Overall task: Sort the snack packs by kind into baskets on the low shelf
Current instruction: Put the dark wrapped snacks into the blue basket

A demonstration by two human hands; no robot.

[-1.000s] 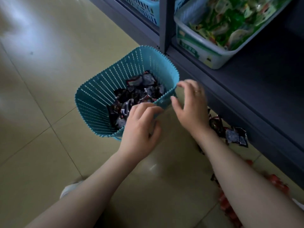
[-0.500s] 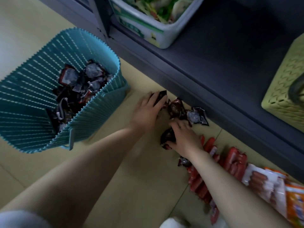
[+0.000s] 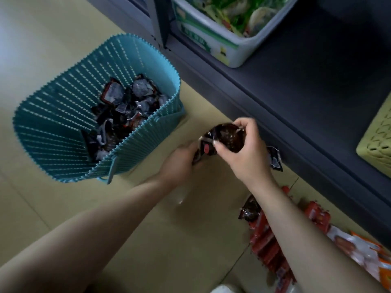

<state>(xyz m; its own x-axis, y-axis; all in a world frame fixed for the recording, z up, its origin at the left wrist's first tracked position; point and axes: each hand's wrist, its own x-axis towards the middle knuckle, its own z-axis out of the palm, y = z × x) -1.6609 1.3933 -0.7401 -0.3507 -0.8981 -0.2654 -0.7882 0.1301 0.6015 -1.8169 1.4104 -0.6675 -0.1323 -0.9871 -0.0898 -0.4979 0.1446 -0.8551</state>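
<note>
Nearest the camera, on the tan tiled floor (image 3: pixel 148 240), a heap of red sausage sticks in shiny wrappers (image 3: pixel 268 248) lies under the right forearm, with one dark crinkled foil snack pack (image 3: pixel 249 209) on its upper edge and orange-and-white printed snack bags (image 3: pixel 364 254) just beside it. Further out, the right hand (image 3: pixel 243 153) curls its fingers round a bunch of dark brown foil snack packs (image 3: pixel 227 137) lifted off the floor, and the left hand (image 3: pixel 179 161) grips the lower end of the same bunch; how many packs it holds cannot be told. Another dark pack (image 3: pixel 275 158) lies on the floor just past the right hand, against the shelf base. These packs look light, soft and slippery, with crinkly sealed edges, so a loose bunch probably sheds pieces; cupping from below or pinching the seams seems safest. To the left stands the teal slotted plastic basket (image 3: pixel 53 132), already partly filled with like dark packs, its serrated rim near the left hand; the open floor between them gives free room to swing across. Beyond runs the dark grey low shelf (image 3: pixel 317 85), whose front lip overhangs the floor packs, carrying a white plastic tub of green-wrapped snacks (image 3: pixel 213 42) and, at the far right, a pale green woven basket (image 3: pixel 376 144), with bare shelf between them.
</note>
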